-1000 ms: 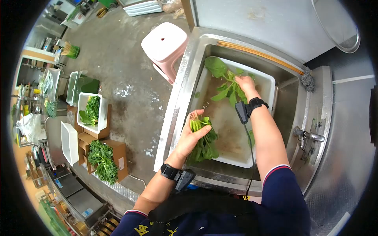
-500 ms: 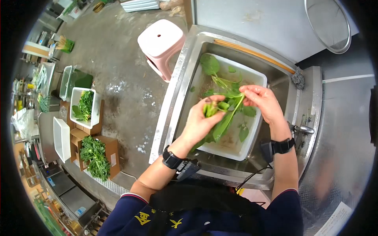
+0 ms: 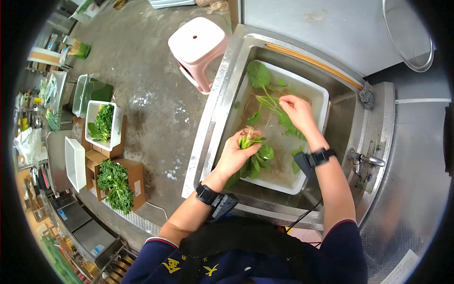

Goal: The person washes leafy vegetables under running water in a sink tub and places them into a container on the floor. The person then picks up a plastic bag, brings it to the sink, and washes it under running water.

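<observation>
My left hand [image 3: 232, 154] is closed round a bunch of leafy greens [image 3: 254, 163], its pale rooty stem ends pointing up and its leaves hanging below. My right hand [image 3: 298, 113] is over the far right part of a white tub [image 3: 325, 102], fingers curled together beside the green stems lying there. Whether a stem is pinched in those fingertips is hidden. Loose leaves, among them a large round leaf [image 3: 258, 74], float in the tub's cloudy water. The tub sits inside a metal sink [image 3: 347, 111].
Wooden sticks [image 3: 314, 64] lie along the sink's far edge beside a steel wool scrubber [image 3: 366, 96]. A faucet [image 3: 366, 159] is at right. To the left stand a pink stool [image 3: 197, 40], a white bin of greens [image 3: 118, 125] and a cardboard box [image 3: 137, 182] with more greens.
My hands have moved apart. The left, with the bunch, has shifted slightly left and down; the right has let the long leafy stem go and moved left over the tub.
</observation>
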